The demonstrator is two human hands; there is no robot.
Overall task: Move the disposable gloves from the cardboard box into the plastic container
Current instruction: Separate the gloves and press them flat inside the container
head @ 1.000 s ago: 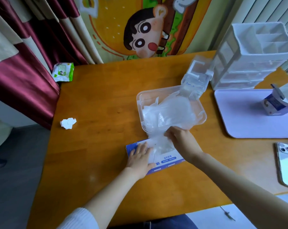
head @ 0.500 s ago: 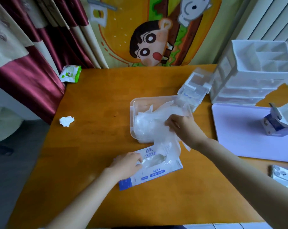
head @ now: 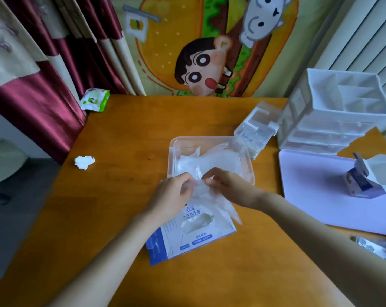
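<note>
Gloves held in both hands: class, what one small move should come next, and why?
Probably lift the gloves forward and lower them into the container. Both the left hand and right hand pinch the bunch at the container's near rim, its tail trails over the box, and a pile already lies inside.

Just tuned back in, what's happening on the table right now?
A person is shifting gloves from the box to the container. The left hand and the right hand both pinch a bunch of them over the box's far end, by the container's near rim. The container already holds a pile. The box lies flat on the table, with more showing through its opening.
</note>
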